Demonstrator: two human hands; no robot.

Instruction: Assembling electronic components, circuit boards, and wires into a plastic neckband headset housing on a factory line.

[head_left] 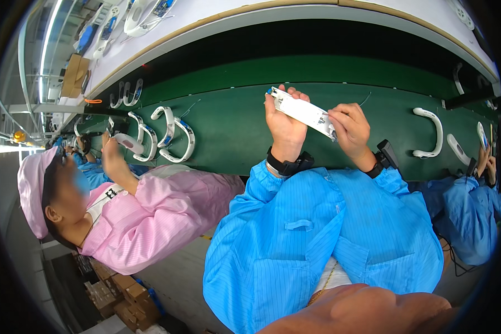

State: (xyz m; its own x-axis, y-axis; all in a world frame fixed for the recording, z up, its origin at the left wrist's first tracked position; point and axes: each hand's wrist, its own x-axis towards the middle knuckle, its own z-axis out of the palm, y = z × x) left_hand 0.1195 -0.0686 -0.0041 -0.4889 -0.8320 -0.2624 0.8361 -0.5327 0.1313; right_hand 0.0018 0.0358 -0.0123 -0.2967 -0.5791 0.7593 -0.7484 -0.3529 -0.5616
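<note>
A long, slightly curved white plastic housing point(303, 111) is held above the green bench, its inner side with small dark parts facing up. My left hand point(285, 125) grips it from below near its far left end, thumb on one edge and fingers behind. A small blue piece point(270, 91) shows at that end. At the near right end, my right hand point(352, 129) is closed, thumb and fingertips pinching the housing's edge by a greyish, shiny part. Whether a small piece also sits between those fingertips is hidden.
White C-shaped housings point(182, 139) lie in a group on the green bench point(234, 128) to the left. Another white curved piece point(428, 132) lies at right. A co-worker in pink point(167, 206) sits close on my left, and a person in blue point(465, 217) works at far right.
</note>
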